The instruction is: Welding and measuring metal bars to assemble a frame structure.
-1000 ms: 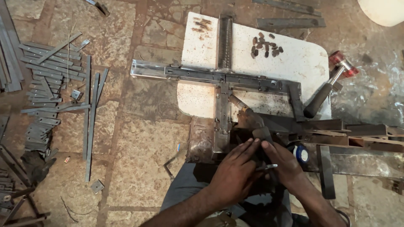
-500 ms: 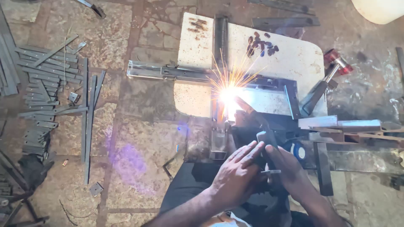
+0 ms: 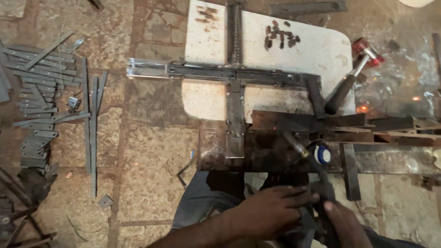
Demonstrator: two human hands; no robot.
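Note:
Both my hands grip a dark welding electrode holder (image 3: 317, 190) at the bottom of the view. My left hand (image 3: 268, 211) wraps over it from the left and my right hand (image 3: 342, 225) closes on it from the right. Its rod (image 3: 296, 147) points up toward a flat rusty steel plate (image 3: 266, 149). A cross-shaped steel frame (image 3: 234, 76) lies on a white slab (image 3: 312, 55) beyond the plate. No arc burns; a few small sparks glow at the right.
A red-headed hammer (image 3: 351, 80) leans on the slab's right edge. A pile of flat steel strips (image 3: 36, 101) lies at the left on the stone floor. Steel bars (image 3: 395, 124) extend rightward, with a blue-and-white round thing (image 3: 323, 155) beside them.
A bright welding arc with sparks flared at the frame half a second ago and has gone out. My hands and the holder have drawn back toward me.

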